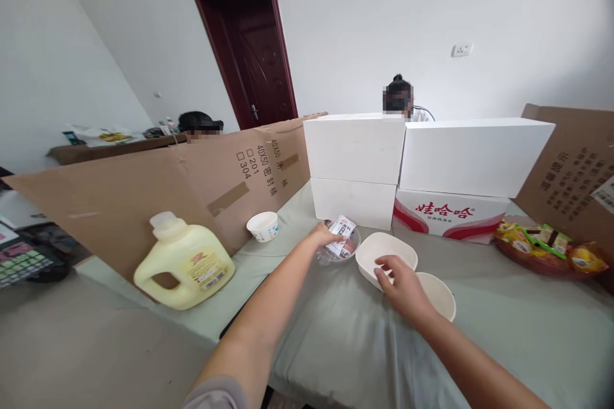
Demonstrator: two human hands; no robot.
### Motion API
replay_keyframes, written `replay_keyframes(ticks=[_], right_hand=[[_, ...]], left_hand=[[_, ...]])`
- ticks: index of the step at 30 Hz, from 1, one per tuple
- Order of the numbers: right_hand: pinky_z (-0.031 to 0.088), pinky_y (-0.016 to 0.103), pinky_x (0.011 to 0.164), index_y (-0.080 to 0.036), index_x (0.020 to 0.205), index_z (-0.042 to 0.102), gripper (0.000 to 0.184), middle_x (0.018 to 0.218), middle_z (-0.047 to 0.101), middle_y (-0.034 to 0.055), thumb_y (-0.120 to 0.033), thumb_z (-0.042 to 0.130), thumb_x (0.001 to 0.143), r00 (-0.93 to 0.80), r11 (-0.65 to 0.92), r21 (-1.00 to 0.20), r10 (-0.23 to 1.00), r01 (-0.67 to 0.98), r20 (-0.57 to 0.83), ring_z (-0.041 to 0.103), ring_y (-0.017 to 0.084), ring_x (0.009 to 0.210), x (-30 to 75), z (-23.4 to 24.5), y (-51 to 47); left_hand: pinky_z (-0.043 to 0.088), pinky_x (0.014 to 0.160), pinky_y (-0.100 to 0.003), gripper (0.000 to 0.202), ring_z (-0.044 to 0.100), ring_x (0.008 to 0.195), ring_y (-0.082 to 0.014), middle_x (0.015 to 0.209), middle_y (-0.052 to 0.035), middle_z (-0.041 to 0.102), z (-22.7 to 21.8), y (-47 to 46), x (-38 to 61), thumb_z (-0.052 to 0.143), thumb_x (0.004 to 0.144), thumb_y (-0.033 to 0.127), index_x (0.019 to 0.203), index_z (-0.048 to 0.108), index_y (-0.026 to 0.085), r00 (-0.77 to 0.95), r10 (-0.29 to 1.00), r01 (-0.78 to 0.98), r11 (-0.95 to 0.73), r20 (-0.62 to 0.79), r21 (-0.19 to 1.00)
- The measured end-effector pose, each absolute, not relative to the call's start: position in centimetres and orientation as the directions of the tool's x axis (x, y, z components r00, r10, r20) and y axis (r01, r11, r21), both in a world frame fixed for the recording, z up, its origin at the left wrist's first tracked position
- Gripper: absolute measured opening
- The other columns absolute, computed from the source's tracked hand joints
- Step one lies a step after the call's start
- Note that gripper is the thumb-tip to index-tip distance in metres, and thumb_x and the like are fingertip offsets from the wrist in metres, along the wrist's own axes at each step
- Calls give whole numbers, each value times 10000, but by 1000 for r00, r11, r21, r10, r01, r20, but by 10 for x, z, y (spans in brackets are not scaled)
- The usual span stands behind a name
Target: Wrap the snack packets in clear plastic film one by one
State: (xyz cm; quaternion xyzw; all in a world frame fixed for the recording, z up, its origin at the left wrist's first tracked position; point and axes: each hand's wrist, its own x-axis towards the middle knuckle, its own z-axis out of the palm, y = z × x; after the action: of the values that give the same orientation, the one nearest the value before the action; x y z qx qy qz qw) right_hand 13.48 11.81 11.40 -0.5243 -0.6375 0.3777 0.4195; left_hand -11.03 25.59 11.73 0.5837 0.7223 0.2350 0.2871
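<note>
My left hand (pixel 325 238) is stretched out to a clear plastic bowl (pixel 355 244) near the foot of the white boxes. Its fingers are closed on a white printed packet (pixel 341 231), which lies over the bowl with other small wrapped items. My right hand (pixel 398 284) hovers at a squarish white bowl (pixel 378 244), fingers bent and apart with nothing between them. A round white bowl (pixel 440 294) sits just behind that hand, partly covered by it. Whether my right fingertips touch the squarish bowl is unclear.
White boxes (pixel 355 153) and a red-and-white carton (pixel 448 214) wall off the back. Cardboard (pixel 230 172) stands at left. A yellow jug (pixel 192 265) and paper cup (pixel 263 227) are on the left; a snack basket (pixel 532 249) is right. Two people sit beyond.
</note>
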Motion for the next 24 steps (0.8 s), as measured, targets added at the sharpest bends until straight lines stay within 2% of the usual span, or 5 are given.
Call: replay_keyframes(ticks=[4,7,13,19,24], right_hand=[[543,322,619,-168,1067,571,333,939,646,92,-432,554,865,-179,-200,-954,954,224,-242,665,174,680,84,98,143],[543,292,586,-131,1121,539,390,932,636,99,-456,523,905,-169,-343,-925,914,164,-369,669,153,648,60,85,157],[545,354,762,-168,1194,547,357,1121,606,66,-403,541,925,-105,-477,-874,868,88,-485,619,161,902,44,77,175],[532,393,818,-172,1207,545,364,1172,588,75,-390,557,916,-67,-518,-851,849,90,-524,606,185,972,44,71,178],[530,392,824,-175,1202,550,354,1178,587,75,-384,557,917,-77,-476,-874,872,102,-484,605,185,977,49,70,166]], left_hand=[[517,698,-281,619,701,873,-278,933,-126,738,114,257,-109,859,514,488,967,632,130,-121,975,628,219,-185,747],[526,673,-286,629,704,833,-279,911,-129,735,113,255,-107,882,489,438,970,631,120,-109,973,574,227,-202,787],[534,698,-276,721,692,909,-282,1007,-128,717,113,244,-105,896,470,391,1077,602,136,-82,975,482,220,-205,848],[548,667,-321,652,698,838,-301,903,-128,725,112,235,-100,878,508,428,1022,630,114,63,961,396,223,-269,891],[559,735,-346,910,680,924,-288,1033,-96,698,118,223,-103,932,401,336,1205,537,171,187,952,312,178,-244,933]])
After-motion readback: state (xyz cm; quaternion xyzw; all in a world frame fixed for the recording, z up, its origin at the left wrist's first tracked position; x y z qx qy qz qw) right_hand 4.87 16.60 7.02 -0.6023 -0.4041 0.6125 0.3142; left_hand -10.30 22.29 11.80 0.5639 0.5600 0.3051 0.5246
